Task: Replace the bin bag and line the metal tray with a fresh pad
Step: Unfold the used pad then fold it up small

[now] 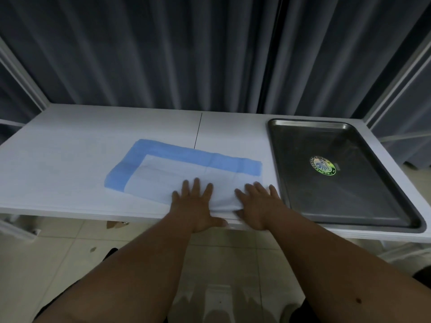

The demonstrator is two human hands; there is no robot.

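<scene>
Left hand (194,201): flat on the pad's near edge, fingers spread and straight.
Right hand (256,203): flat beside it, fingers straight, thumb at the table's front edge.
Pad (177,169): white, blue-bordered, lying on the white table (70,159), just left of the tray.
Metal tray (345,178): holds only 1 round sticker (323,166).
Behind: dark curtain (163,54).

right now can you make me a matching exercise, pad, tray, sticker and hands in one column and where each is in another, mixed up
1. pad
2. tray
3. sticker
4. left hand and right hand

a. inside the tray
b. flat on the pad's near edge
c. right end of the table
d. spread on the table, left of the tray

Pairs: 1-d, 2-c, 3-a, 4-b
</scene>
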